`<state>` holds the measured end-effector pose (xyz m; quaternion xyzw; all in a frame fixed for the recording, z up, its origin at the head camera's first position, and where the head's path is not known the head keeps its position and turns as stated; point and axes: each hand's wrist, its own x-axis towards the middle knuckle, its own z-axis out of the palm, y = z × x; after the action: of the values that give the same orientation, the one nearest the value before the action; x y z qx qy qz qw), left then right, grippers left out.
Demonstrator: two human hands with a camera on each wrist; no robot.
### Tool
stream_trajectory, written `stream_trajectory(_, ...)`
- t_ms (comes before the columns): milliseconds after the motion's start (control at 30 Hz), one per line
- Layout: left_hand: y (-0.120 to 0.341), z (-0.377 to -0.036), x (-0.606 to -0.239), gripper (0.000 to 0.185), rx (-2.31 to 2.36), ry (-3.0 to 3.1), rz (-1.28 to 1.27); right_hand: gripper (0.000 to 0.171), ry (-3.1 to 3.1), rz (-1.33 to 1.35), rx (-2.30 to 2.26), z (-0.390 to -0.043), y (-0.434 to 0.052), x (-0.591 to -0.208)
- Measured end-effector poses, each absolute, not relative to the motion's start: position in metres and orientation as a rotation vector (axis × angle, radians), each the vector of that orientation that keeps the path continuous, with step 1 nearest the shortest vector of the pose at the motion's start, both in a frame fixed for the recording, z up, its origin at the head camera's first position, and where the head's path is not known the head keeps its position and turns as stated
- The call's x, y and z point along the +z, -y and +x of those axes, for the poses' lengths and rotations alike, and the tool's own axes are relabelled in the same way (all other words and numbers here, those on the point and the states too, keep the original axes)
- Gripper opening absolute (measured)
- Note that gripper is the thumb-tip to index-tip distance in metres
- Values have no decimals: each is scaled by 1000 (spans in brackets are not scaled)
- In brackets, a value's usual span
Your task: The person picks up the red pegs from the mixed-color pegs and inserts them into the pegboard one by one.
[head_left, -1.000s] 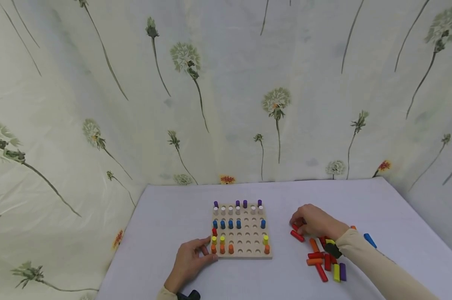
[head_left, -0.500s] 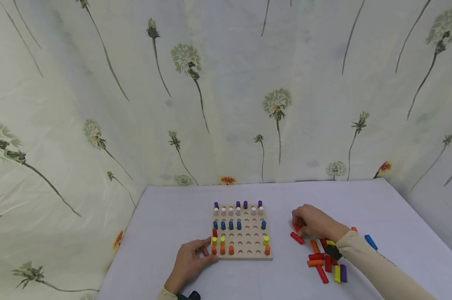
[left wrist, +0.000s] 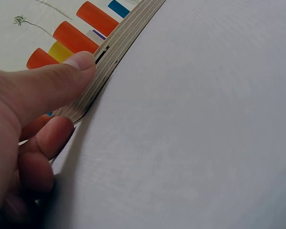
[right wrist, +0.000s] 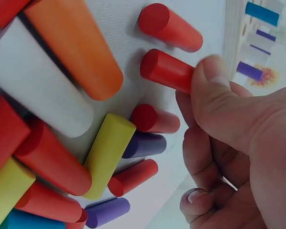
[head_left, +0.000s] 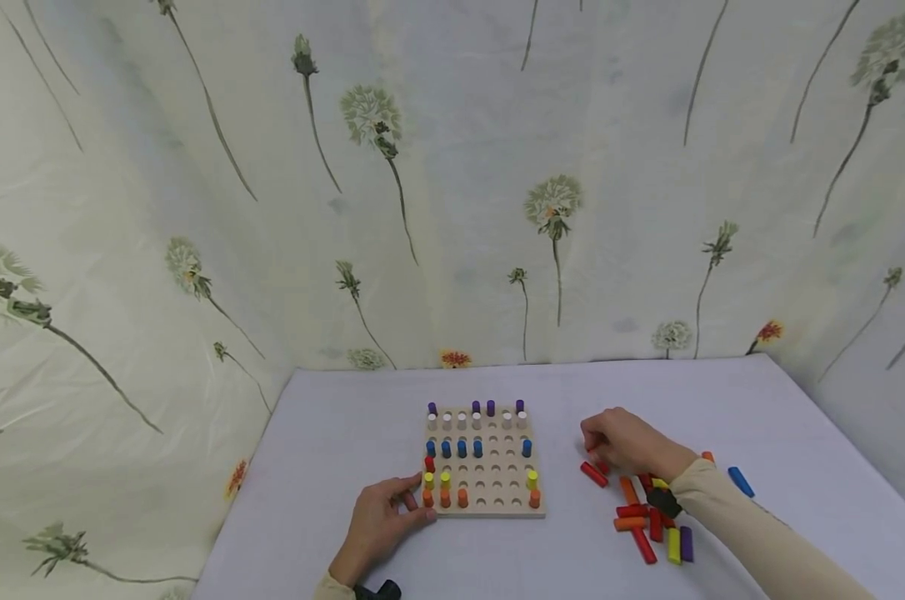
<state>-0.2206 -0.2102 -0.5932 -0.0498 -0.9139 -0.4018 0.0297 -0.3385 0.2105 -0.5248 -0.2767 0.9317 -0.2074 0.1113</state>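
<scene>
A square wooden pegboard [head_left: 495,475] lies on the table, with rows of purple, white, blue, red, yellow and orange pegs upright in some holes. My left hand [head_left: 381,518] grips its near left corner. In the left wrist view, the thumb [left wrist: 62,83] lies on the edge beside the orange pegs and curled fingers are at the corner. To the right of the board, my right hand [head_left: 627,442] pinches a red peg [right wrist: 167,70] between thumb and fingertips, clearest in the right wrist view. Another red peg [head_left: 593,475] lies just beside that hand.
Loose pegs in red, orange, yellow, purple and white lie in a heap below the right forearm, among them a yellow peg [head_left: 673,546]. A blue peg [head_left: 741,482] lies farther right. Flower-printed cloth [head_left: 452,208] hangs behind the table [head_left: 347,417].
The red peg at my right fingertips has shifted slightly toward me and is now more covered by the fingers. My left hand and the pegboard stay where they were.
</scene>
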Motion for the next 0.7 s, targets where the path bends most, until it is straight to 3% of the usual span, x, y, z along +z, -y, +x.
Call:
stream_trajectory(300,209,-221,-593,61,-1255,2818,-149,11,-2743,-734,-650,-339,-209,-517)
stream_trajectory(700,209,-220,-591,60,-1239,2835,-130,10,-2932,-877,-617,-340,-212,-505)
